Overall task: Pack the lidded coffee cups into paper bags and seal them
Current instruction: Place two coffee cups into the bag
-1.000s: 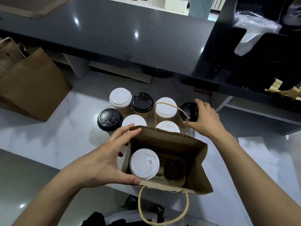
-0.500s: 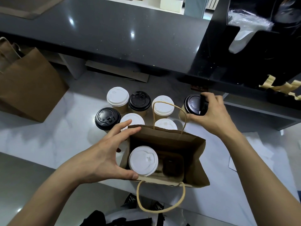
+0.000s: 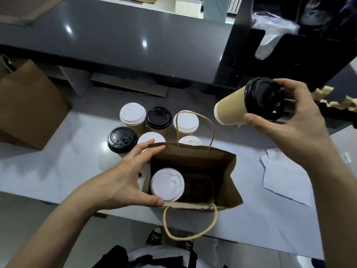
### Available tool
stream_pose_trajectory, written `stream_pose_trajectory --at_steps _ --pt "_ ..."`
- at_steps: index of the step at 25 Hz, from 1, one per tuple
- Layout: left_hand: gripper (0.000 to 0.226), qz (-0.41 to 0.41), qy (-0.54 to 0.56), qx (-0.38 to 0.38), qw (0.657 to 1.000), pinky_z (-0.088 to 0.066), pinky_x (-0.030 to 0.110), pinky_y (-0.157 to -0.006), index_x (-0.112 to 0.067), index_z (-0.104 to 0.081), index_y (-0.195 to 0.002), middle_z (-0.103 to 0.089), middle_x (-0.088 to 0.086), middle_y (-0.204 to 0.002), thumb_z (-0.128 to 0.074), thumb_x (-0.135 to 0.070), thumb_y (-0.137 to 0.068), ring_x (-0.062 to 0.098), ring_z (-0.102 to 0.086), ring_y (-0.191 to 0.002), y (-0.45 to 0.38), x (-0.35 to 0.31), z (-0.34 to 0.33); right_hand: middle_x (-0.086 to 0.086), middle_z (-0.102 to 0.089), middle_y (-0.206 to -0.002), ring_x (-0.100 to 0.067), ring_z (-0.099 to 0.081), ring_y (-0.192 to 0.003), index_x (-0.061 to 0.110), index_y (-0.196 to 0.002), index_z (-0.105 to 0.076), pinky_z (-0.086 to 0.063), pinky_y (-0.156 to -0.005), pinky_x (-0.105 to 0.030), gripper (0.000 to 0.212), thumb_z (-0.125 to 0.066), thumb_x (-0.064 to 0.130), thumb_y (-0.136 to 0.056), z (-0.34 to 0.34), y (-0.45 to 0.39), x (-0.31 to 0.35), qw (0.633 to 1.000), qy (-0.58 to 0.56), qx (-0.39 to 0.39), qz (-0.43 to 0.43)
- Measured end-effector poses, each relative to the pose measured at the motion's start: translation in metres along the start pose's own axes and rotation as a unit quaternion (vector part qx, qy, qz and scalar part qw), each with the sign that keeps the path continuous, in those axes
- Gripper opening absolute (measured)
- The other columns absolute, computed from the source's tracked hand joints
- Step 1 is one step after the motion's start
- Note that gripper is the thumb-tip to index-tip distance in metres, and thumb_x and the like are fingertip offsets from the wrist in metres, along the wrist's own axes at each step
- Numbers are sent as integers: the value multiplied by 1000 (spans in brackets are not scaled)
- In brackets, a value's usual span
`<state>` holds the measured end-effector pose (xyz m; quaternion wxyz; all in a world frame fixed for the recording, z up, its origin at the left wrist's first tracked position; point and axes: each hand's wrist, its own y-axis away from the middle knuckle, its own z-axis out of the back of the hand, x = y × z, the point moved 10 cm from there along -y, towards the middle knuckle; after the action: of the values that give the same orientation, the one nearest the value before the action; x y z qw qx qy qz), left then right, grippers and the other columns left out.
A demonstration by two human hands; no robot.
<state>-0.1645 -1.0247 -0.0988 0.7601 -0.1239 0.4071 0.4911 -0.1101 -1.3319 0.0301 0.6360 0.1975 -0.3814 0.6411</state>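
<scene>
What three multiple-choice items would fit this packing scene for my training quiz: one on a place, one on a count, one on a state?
1. Where is the white-lidded cup nearest the camera?
A. Inside the open bag, left slot
B. On the dark shelf
C. In the right hand

2. How many black-lidded cups stand on the counter?
A. None
B. Two
C. Five

3. How is the cup in the right hand held?
A. Upright on the counter
B. Tilted on its side in the air
C. Upside down in the bag

Key:
1 A, its lid shows within the bag's walls, beside an empty slot.
2 B, one stands at the front left, one in the back row.
3 B, the fingers grip the black lid and the base points left, off the counter.
</scene>
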Motion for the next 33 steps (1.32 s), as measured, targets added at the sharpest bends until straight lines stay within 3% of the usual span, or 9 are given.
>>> stream_pose_trajectory --at_steps 3,5,10,13,17,19,26,30,33 --pt "118 -4 -2 2 1000 -41 13 -105 -54 -21 -154 -11 -31 -157 -92 -58 -60 -10 -25 -142 -2 2 -1 15 -56 -131 -5 -57 -119 34 -141 -46 -46 -101 -24 84 -85 57 -69 21 13 17 999 -31 -25 25" --pt "119 -3 0 5 1000 -41 17 -108 -55 -19 -153 -11 -30 -157 -92 -58 -59 -9 -26 -142 -3 3 -2 20 -58 -130 -4 -59 -119 38 -138 -48 -50 -102 -29 84 -83 64 -67 31 22 30 996 -66 -30 42" --pt "120 -4 5 11 1000 -40 24 -112 -56 -17 -154 -13 -28 -156 -91 -59 -60 -6 -27 -142 -3 6 -4 1 -55 -136 -22 -57 -126 28 -148 -43 -49 -105 -51 91 -79 64 -73 24 42 52 987 -119 43 95" --pt "120 -9 4 11 1000 -40 25 -113 -55 -16 -154 -14 -26 -157 -91 -60 -60 -7 -25 -143 -3 8 -5 6 -54 -134 -21 -54 -126 30 -148 -43 -45 -107 -50 89 -82 51 -71 -1 54 57 981 -91 136 99" --pt "120 -12 1 13 1000 -38 27 -115 -54 -16 -155 -14 -25 -158 -90 -60 -61 -6 -24 -144 -4 8 -5 15 -50 -137 -10 -49 -131 42 -143 -44 -41 -108 -26 87 -88 41 -68 -45 75 59 965 -5 248 88" --pt "119 -15 2 11 1000 -37 25 -115 -53 -17 -155 -14 -26 -158 -91 -59 -61 -8 -22 -145 -4 8 -5 22 -45 -135 -6 -46 -131 49 -140 -41 -42 -105 -23 85 -87 40 -69 -65 83 58 956 28 281 83" --pt "120 -11 0 14 1000 -34 23 -115 -53 -16 -156 -10 -30 -158 -89 -62 -61 -11 -19 -145 -3 9 -6 24 -35 -129 -5 -43 -116 53 -136 -28 -49 -93 -29 81 -75 45 -70 -105 87 32 926 185 320 70" --pt "121 -5 -5 19 1000 -32 18 -113 -54 -14 -155 -8 -30 -158 -90 -61 -61 -12 -19 -144 -2 8 -7 14 -43 -128 -15 -50 -106 43 -138 -28 -46 -82 -27 77 -72 42 -75 -121 91 25 888 300 337 88" --pt "121 2 -8 23 1000 -31 18 -114 -54 -13 -155 -7 -31 -158 -89 -61 -62 -11 -19 -144 -2 8 -7 8 -51 -121 -21 -55 -104 34 -137 -31 -43 -88 -31 75 -73 43 -76 -137 92 20 858 365 343 112"
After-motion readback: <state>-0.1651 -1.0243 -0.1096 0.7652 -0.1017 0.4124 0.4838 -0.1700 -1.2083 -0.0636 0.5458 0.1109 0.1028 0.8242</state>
